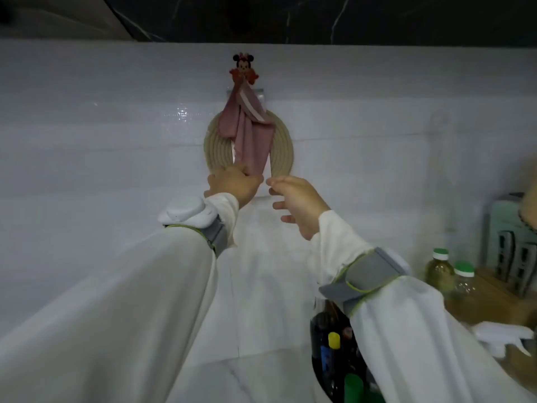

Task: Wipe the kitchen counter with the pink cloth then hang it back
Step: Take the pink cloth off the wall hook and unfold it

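Note:
The pink cloth (pixel 249 132) hangs on the white tiled wall from a red cartoon-mouse hook (pixel 243 68), draped in front of a round woven mat (pixel 283 141). My left hand (pixel 234 186) is raised to the cloth's lower end and its fingers pinch that bottom edge. My right hand (pixel 296 205) hovers just right of it, below the cloth, fingers apart and holding nothing. Both arms wear white sleeves with grey wrist straps.
Dark bottles (pixel 334 344) stand at the lower middle right under my right arm. Two green-capped bottles (pixel 440 269) and a pale green knife block (pixel 511 245) sit on a wooden board (pixel 491 301) at the right. The marble counter (pixel 255 376) shows at the bottom.

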Available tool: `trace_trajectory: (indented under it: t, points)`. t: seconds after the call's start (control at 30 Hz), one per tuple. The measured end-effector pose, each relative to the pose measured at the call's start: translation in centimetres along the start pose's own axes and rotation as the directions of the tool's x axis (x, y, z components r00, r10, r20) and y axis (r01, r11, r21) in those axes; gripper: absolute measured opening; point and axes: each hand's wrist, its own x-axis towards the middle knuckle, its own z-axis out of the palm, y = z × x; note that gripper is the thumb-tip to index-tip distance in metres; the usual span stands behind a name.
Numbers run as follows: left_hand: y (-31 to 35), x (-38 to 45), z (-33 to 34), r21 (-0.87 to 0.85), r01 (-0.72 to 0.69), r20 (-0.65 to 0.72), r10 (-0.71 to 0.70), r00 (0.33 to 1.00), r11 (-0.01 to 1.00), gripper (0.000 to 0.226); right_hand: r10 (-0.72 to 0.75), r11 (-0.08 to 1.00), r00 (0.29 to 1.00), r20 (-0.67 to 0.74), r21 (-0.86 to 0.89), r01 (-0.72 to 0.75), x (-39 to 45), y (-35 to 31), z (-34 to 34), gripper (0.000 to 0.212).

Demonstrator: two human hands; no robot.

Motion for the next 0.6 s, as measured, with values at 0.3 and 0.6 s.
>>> trace_trajectory:
  t: [0.3,0.6]
  points:
    - [0.5,4.6,1.7,0.069,-0.038,0.222,0.022,0.975,0.997,0.067,0.066,0.998,0.997,0.039,0.010,-0.066,3.2,2.0,0.2,0.033]
    - [5.0,5.4,-1.9,-0.250,-0.375,-0.323,0.288,0.902,0.893,0.061,0.048,0.996,0.999,0.018,0.070,-0.049,4.3,-0.1,0.3,0.054]
